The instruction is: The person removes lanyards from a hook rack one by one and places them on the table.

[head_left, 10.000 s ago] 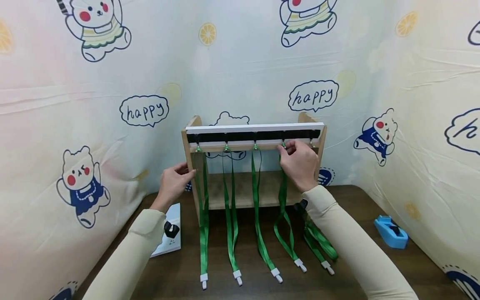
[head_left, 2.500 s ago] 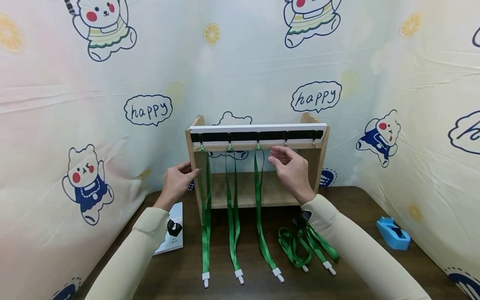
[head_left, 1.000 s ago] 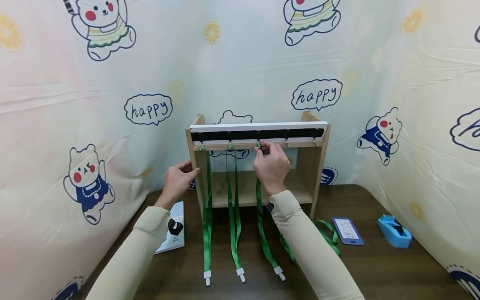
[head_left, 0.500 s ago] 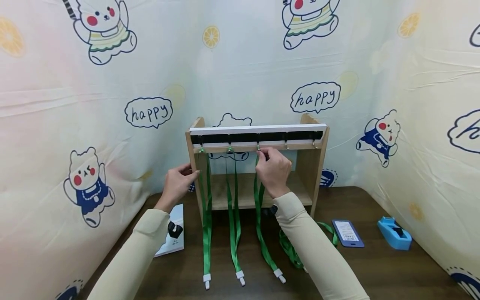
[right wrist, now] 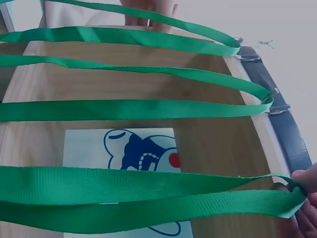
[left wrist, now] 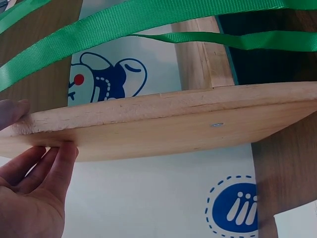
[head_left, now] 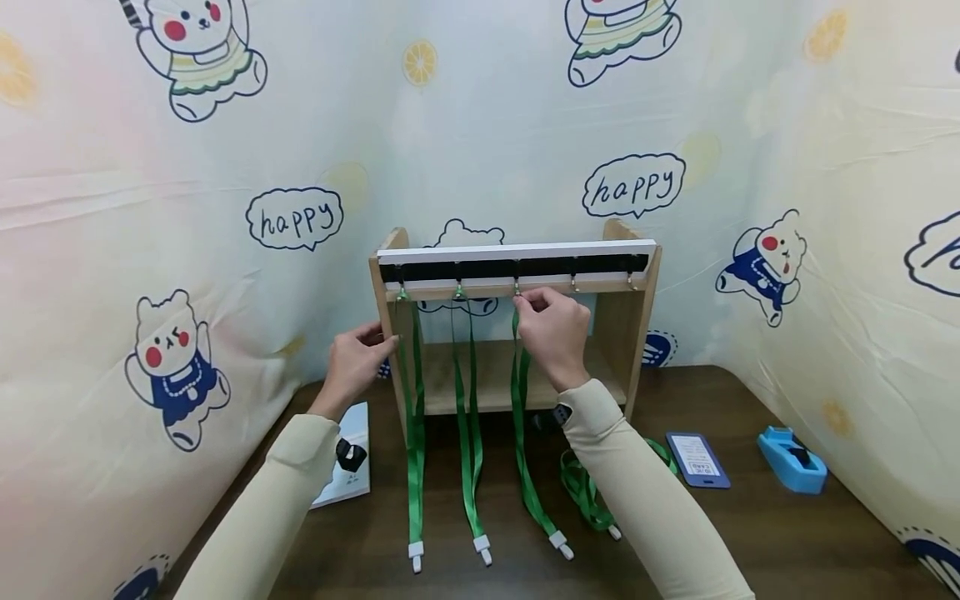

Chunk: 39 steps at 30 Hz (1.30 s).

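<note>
A wooden rack (head_left: 651, 292) stands on the table, with a row of metal hooks on a black strip (head_left: 480, 269) along its top front bar. My left hand (head_left: 356, 367) grips the rack's left side panel, thumb on one face and fingers on the other, as the left wrist view shows. My right hand (head_left: 555, 332) pinches the top loop of a green lanyard (head_left: 519, 400) right at the middle hook; its white clip (head_left: 560, 545) hangs low in front. Two more green lanyards, a left one (head_left: 416, 467) and a second one (head_left: 465, 450), hang from the hooks further left.
Loose green lanyards (head_left: 581, 487) lie on the table (head_left: 757, 542), partly behind my right forearm. Beyond them are a blue card holder (head_left: 698, 460) and a light blue tape dispenser (head_left: 792, 461). A white booklet (head_left: 352, 467) lies beside my left forearm. Patterned cloth surrounds the table.
The fourth lanyard has come off its hook and lies on the table. My right hand has moved left to the third lanyard, bringing the card holder into view. The left hand stays put.
</note>
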Motion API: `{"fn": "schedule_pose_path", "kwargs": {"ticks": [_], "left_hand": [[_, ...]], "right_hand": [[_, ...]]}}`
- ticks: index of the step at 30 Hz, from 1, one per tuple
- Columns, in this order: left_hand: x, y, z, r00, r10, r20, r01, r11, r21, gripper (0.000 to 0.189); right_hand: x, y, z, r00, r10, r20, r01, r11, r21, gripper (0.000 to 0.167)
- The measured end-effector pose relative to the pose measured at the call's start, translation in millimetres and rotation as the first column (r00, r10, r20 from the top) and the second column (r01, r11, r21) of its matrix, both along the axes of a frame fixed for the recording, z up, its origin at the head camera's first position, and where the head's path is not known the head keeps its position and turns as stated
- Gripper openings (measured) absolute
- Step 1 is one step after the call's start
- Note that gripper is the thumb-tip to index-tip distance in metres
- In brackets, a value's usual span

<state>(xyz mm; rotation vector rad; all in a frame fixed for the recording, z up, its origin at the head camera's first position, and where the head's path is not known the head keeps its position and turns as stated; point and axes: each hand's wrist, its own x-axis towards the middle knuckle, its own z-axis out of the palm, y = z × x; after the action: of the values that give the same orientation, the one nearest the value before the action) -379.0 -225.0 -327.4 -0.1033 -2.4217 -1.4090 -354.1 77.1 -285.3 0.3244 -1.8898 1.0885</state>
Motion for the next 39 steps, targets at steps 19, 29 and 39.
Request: {"fn": "schedule_pose_path", "kwargs": {"ticks": [19,29,39], "left_hand": [[0.9,-0.8,-1.0,1.0,0.02,0.011,-0.02,1.0,0.01,0.058],[1.2,1.6,-2.1,1.0,0.004,0.004,-0.004,1.0,0.004,0.059],[-0.1,-0.1,0.1,1.0,0.002,-0.005,-0.002,1.0,0.005,0.06]], "right_hand": [[8.0,7,4.4,0.988,0.146,-0.046,-0.15,0.982,-0.112,0.011],[6.4,24,-19.5,0.972,0.235,0.014,-0.227,0.953,-0.198,0.014],[8.6,37,-37.7,0.972,0.233,0.035,-0.219,0.948,-0.23,0.011]]}}
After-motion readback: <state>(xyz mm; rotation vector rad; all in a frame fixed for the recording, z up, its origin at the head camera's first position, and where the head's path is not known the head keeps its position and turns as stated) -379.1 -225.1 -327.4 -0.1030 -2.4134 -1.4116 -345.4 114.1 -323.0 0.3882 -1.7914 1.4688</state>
